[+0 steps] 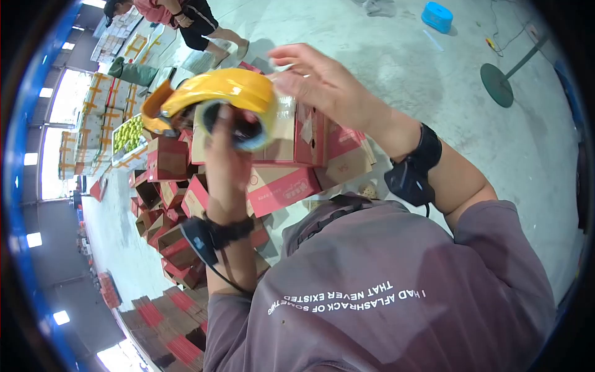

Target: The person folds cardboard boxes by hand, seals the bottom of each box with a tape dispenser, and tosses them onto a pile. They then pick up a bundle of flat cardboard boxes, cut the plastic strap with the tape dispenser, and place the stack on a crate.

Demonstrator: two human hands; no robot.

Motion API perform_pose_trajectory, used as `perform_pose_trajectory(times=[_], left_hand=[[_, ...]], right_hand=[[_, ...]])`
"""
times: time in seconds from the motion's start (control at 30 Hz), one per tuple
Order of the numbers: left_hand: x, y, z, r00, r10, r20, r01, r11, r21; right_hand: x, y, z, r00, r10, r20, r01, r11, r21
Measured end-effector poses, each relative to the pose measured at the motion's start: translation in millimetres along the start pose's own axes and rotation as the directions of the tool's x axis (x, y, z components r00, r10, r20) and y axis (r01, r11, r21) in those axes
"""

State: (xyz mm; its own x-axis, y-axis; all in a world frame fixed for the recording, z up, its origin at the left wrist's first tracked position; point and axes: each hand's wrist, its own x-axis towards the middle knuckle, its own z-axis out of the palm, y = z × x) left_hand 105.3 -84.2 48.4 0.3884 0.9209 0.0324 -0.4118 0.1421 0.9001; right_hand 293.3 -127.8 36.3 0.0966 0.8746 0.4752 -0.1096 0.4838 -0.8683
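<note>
A yellow tape dispenser [223, 87] with a roll of tape is held up by my left hand [228, 164], whose fingers reach into the roll's core. Motion blurs these fingers. My right hand [325, 90] is raised just right of the dispenser, fingers stretched out and apart, thumb close to its yellow edge. Below both hands stands a red and brown cardboard box [282, 146], with shiny tape on its top. Another red and brown carton panel [285, 189] shows nearer my body.
Several open cartons [170, 229] are piled at the left, above flattened cardboard stacks [164, 328]. A crate of green fruit [128, 137] stands by taped boxes. A person [195, 25] stands at the back. A blue stool [437, 17] and a round stand base [497, 85] are at the right.
</note>
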Motion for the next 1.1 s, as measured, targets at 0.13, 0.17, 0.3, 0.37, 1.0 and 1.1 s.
perform_pose_trajectory(times=[0.13,0.17,0.3,0.37,1.0,1.1], left_hand=[[48,-3,-66,0.974,0.116,-0.193,-0.099,0.99,0.096],[53,-6,-69,0.956,0.113,-0.269,-0.104,0.993,0.048],[68,-29,-91,0.905,0.212,-0.37,-0.194,0.977,0.085],[67,-35,-98,0.913,0.236,-0.332,-0.188,0.967,0.17],[57,-34,-67,0.892,0.307,-0.333,-0.2,0.927,0.317],[56,-34,-63,0.887,0.304,-0.348,-0.195,0.929,0.315]], right_hand=[[-37,71,-30,0.952,0.296,-0.072,-0.304,0.935,-0.18],[-52,89,-26,0.921,0.375,-0.105,-0.387,0.909,-0.156],[-57,78,-9,0.769,0.626,-0.133,-0.631,0.775,-0.002],[-53,81,-9,0.771,0.63,-0.092,-0.636,0.768,-0.07],[-50,114,-61,0.595,0.722,0.352,-0.799,0.485,0.356],[-56,135,-61,0.543,0.762,0.352,-0.836,0.453,0.31]])
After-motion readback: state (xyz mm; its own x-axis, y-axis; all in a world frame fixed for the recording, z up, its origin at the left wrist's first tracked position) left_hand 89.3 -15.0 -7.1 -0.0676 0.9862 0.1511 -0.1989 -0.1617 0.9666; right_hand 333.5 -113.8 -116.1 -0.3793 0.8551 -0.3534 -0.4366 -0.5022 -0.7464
